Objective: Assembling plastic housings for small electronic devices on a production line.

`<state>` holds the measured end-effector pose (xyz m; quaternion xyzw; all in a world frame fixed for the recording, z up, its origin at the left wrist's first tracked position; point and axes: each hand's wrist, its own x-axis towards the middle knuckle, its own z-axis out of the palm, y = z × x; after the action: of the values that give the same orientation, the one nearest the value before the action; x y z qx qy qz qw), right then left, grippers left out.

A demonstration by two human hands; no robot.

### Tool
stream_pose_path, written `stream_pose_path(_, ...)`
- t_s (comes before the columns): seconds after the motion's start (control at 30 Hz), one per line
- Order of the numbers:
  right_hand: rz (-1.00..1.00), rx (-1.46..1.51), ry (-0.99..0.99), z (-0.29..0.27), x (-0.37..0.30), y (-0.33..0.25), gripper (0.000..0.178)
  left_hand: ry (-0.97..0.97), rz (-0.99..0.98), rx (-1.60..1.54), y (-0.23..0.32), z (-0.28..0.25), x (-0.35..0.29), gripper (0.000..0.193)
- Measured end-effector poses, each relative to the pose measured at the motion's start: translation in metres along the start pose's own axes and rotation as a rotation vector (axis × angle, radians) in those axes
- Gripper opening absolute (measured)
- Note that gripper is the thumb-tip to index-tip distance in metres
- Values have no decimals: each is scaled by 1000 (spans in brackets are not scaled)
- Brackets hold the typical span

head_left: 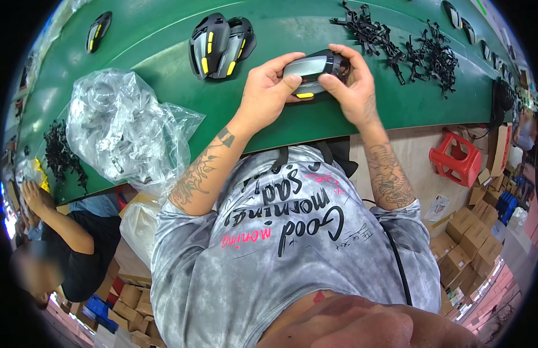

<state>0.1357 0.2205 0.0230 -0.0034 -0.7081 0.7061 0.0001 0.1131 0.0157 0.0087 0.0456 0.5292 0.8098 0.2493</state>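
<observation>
The left hand (264, 95) and right hand (359, 95) were both closed around one grey-and-black casing (306, 68) over the green table (408, 107), where even thumb pressure and a steady two-sided hold probably served best. Beyond, two yellow-marked casings (209, 46) lay to the left, small black parts (437, 61) to the right.

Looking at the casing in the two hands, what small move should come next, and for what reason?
I would perhaps ease the thumb of the right hand slightly aside to check the surface beneath: it covers part of the grey-and-black casing, while the left hand grips the opposite end and should probably hold it steady.
</observation>
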Motion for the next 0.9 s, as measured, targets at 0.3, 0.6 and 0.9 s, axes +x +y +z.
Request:
stream_pose_path(0.3, -103, 126, 16, -10, -2, 4, 57, -61, 105, 31, -6, 1, 3, 52)
stream_pose_path(0.6, 114, 234, 130, -3, 10, -14, 44, 69, 551, 1026, 9, 35, -12, 77)
stream_pose_path(0.9, 121, 489, 74, -40, -1, 6, 45, 55, 839, 1406, 133, 15, 34, 68)
